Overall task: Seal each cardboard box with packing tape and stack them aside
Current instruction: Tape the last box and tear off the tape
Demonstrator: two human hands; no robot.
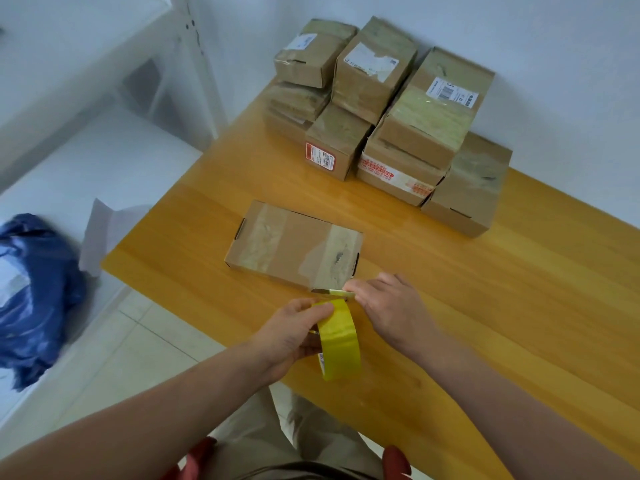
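Observation:
A flat cardboard box [294, 244] lies on the wooden table [485, 289], with two strips of tape across its top. My left hand [291, 336] grips a yellow roll of packing tape [339, 341] just in front of the box's near right corner. My right hand [388, 306] pinches a small cutter blade [329, 292] at the stretch of tape running from the roll to the box edge. A stack of sealed cardboard boxes [391, 123] stands at the table's far end against the wall.
A white shelf unit [104, 81] stands to the left, with a blue plastic bag [34, 292] on its lower level. Bare wood lies to the right of the flat box. My legs show below the table's near edge.

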